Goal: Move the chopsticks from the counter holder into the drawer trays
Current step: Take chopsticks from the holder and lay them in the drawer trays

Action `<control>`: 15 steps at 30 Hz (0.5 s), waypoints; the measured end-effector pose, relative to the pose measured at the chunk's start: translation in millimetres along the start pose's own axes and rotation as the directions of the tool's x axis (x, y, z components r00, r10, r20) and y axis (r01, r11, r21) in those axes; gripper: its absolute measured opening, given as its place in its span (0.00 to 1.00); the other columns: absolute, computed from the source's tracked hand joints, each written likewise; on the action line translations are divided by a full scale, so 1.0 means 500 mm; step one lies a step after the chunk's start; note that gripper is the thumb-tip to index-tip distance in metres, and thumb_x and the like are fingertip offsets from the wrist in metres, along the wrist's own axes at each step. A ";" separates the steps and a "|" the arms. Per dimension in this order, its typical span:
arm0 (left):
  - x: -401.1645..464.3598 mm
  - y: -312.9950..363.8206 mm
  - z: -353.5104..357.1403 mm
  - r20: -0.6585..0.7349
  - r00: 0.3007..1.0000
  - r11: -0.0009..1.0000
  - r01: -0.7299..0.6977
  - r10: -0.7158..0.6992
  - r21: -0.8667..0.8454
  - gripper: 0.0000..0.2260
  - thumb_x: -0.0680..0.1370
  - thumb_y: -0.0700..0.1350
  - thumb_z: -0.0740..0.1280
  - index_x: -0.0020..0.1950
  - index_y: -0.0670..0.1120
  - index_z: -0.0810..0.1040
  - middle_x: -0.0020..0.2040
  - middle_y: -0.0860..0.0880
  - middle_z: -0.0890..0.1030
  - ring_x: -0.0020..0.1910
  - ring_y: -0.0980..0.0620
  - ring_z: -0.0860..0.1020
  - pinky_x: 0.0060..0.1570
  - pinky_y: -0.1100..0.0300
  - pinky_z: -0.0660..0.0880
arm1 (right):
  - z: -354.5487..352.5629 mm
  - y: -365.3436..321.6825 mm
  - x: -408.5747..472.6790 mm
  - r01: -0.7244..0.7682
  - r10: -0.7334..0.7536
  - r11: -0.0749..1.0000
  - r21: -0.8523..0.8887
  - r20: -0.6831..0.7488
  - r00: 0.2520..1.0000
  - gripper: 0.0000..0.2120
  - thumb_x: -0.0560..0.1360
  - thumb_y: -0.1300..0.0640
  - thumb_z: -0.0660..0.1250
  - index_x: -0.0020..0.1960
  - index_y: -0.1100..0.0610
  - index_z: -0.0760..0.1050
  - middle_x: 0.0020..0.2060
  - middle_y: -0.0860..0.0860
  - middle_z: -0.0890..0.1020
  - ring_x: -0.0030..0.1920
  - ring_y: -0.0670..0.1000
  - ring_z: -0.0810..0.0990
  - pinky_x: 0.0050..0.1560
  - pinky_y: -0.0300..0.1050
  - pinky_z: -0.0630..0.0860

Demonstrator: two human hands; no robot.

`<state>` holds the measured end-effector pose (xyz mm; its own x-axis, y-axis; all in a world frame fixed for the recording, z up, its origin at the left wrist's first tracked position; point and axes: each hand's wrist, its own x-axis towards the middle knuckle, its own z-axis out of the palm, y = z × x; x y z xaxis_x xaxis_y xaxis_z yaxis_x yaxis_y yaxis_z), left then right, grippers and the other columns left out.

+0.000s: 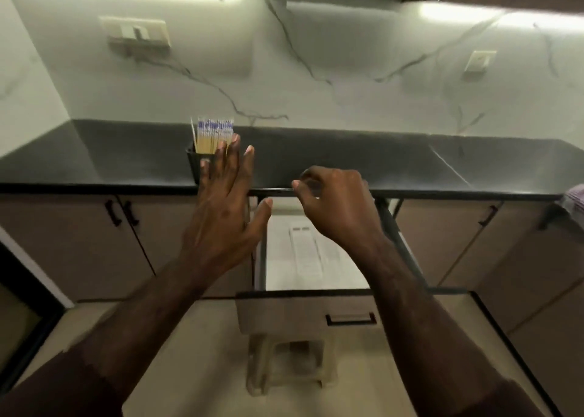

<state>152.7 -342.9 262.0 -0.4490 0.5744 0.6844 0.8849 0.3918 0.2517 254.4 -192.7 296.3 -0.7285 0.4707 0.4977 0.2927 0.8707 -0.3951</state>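
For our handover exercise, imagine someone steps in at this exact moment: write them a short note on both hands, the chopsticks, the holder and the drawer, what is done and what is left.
Left hand: open, fingers spread, in front of the black rectangular holder, gripping nothing.
Right hand: fingers curled at the dark counter's front edge; nothing visible in them, though the frame is blurred.
Pale wooden chopsticks with blue-patterned tops: upright in the holder, on the counter.
Done: the beige drawer is pulled open; its white tray shows no chopsticks.
Left: move every chopstick into the tray.
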 end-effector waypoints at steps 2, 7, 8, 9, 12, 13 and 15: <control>0.032 -0.055 -0.047 -0.038 0.999 1.000 -0.008 0.008 -0.007 0.33 0.78 0.50 0.61 0.79 0.40 0.53 0.80 0.41 0.50 0.79 0.43 0.45 0.77 0.51 0.39 | 0.010 -0.066 0.041 0.021 -0.021 1.000 -0.006 -0.051 0.998 0.15 0.76 0.43 0.63 0.52 0.52 0.81 0.45 0.49 0.86 0.47 0.54 0.83 0.48 0.50 0.80; 0.106 -0.224 -0.178 -0.063 0.997 0.999 -0.050 0.051 0.007 0.33 0.78 0.49 0.61 0.79 0.41 0.53 0.80 0.42 0.49 0.79 0.45 0.45 0.77 0.46 0.42 | 0.066 -0.247 0.142 0.040 -0.039 0.999 0.002 -0.156 0.987 0.14 0.75 0.43 0.65 0.52 0.51 0.82 0.44 0.51 0.86 0.45 0.53 0.83 0.46 0.46 0.78; 0.118 -0.258 -0.199 -0.056 0.997 0.998 -0.060 0.061 0.014 0.33 0.78 0.48 0.61 0.79 0.42 0.53 0.80 0.42 0.48 0.79 0.45 0.44 0.77 0.46 0.42 | 0.081 -0.279 0.162 0.037 -0.034 0.999 0.013 -0.179 0.983 0.14 0.75 0.43 0.65 0.53 0.50 0.82 0.44 0.50 0.86 0.45 0.52 0.83 0.44 0.43 0.77; 0.128 -0.290 -0.217 -0.050 0.996 0.997 -0.071 0.072 0.018 0.33 0.78 0.48 0.62 0.79 0.42 0.52 0.80 0.43 0.48 0.80 0.46 0.44 0.77 0.47 0.41 | 0.097 -0.309 0.179 0.034 -0.030 0.999 0.019 -0.197 0.980 0.14 0.75 0.43 0.65 0.53 0.50 0.82 0.44 0.49 0.86 0.44 0.51 0.83 0.42 0.41 0.74; 0.150 -0.368 -0.244 -0.057 0.994 0.996 -0.092 0.091 -0.001 0.34 0.78 0.49 0.62 0.80 0.43 0.51 0.81 0.44 0.47 0.80 0.48 0.43 0.77 0.48 0.41 | 0.141 -0.368 0.218 0.026 -0.019 0.999 0.033 -0.205 0.979 0.15 0.75 0.43 0.65 0.55 0.50 0.82 0.45 0.49 0.86 0.45 0.50 0.83 0.45 0.42 0.77; 0.156 -0.392 -0.246 -0.068 0.994 0.996 -0.091 0.090 -0.015 0.34 0.78 0.50 0.61 0.80 0.43 0.50 0.81 0.44 0.47 0.80 0.48 0.42 0.77 0.49 0.40 | 0.155 -0.381 0.228 0.020 -0.012 0.999 0.037 -0.196 0.981 0.16 0.76 0.43 0.65 0.56 0.51 0.81 0.47 0.49 0.86 0.46 0.50 0.83 0.47 0.45 0.79; 0.169 -0.447 -0.244 -0.081 0.994 0.996 -0.077 0.073 -0.049 0.34 0.78 0.50 0.61 0.80 0.43 0.50 0.81 0.45 0.47 0.80 0.49 0.42 0.77 0.50 0.40 | 0.192 -0.407 0.258 0.016 -0.010 0.999 0.031 -0.179 0.984 0.16 0.76 0.44 0.65 0.57 0.51 0.81 0.48 0.50 0.86 0.47 0.49 0.83 0.48 0.48 0.81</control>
<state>-67.7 -469.6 346.9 -0.3723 0.5416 0.7537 0.9217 0.3109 0.2319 41.5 -323.0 366.7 -0.6090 0.4795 0.6318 0.2613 0.8734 -0.4110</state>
